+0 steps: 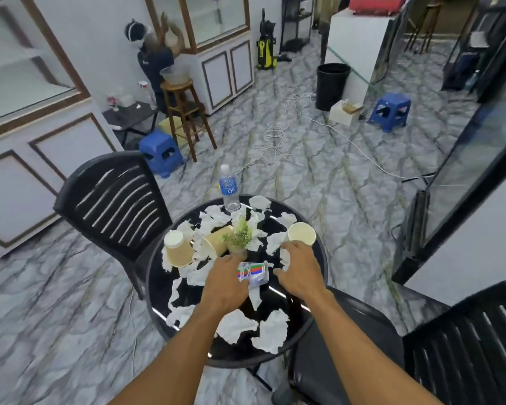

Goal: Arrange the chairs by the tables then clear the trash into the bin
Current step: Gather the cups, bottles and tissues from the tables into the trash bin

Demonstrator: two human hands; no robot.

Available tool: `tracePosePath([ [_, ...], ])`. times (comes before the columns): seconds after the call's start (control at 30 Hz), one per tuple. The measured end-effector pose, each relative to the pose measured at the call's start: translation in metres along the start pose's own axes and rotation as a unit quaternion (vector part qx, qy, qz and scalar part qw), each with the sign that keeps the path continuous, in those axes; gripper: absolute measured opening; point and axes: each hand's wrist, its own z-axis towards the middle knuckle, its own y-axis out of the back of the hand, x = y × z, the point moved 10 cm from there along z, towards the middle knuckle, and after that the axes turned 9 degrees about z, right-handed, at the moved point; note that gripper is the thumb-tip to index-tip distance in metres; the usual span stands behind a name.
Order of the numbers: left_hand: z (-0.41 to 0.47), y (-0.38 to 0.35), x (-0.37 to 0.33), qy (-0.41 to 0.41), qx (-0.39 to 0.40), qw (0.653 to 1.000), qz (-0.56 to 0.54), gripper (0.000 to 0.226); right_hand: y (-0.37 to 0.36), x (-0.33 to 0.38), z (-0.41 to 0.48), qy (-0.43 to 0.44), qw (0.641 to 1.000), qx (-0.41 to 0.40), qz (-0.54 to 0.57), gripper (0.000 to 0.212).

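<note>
Dial: centred on the round black table, 12 o'clock pointing away from the wearer.
Can: one crushed can lies on its side just toward 6 o'clock from the table's centre. Its long axis runs about 9 to 3 o'clock, with its end face turned to 3.
Can markings: red, green and blue stripes; the print is too small to read.
Left hand: the left hand has its fingers curled down over the 9 o'clock end of the can, gripping it.
Right hand: the right hand is spread over a tissue at 3 o'clock, thumb and fingers on either side. I cannot tell whether it is pinching.
Paper cups: three. The inverted cup stands at 9 o'clock with its white base up. The tipped cup lies with its mouth toward 8 and its base toward 2. The upright cup stands at 2 o'clock.
Tissues: crumpled white pieces, over a dozen, lie across the whole top; they overlap too much for an exact count.
Bottle: one clear water bottle stands upright at the 12 o'clock rim; its blue label reads "OK".
Plant: one small potted plant stands near the centre.
Chairs: two black slatted chairs, the left chair at 10 o'clock and the right chair at 4 o'clock, both close to the table.
Bin: one black bin stands well apart on the floor, toward 1 o'clock.
</note>
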Motion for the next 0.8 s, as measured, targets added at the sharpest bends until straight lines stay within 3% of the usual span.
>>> tracePosePath([
  [0.2, 0.067, 0.017, 0.011, 0.002, -0.022, 1.000, -0.009, 0.058, -0.011, 0.010, 0.070, 0.018, 0.999, 0.015, -0.031, 0.072],
  [0.33, 0.113, 0.021, 0.030, 0.013, -0.002, 1.000, -0.028, 0.069, -0.008, 0.001, 0.110, -0.011, 0.992, -0.007, -0.125, 0.072],
  [0.47, 0.148, 0.013, 0.056, 0.022, 0.032, 0.999, -0.032, 0.069, -0.009, -0.028, 0.131, -0.134, 0.971, -0.006, -0.198, 0.075],
  [0.63, 0.183, 0.014, 0.100, 0.070, 0.046, 0.996, 0.002, 0.063, -0.016, -0.060, 0.138, -0.276, 0.942, -0.013, -0.188, 0.082],
  [0.8, 0.201, -0.010, 0.127, 0.069, 0.140, 0.987, 0.048, 0.079, -0.021, -0.071, 0.141, -0.310, 0.934, -0.035, -0.173, 0.069],
])
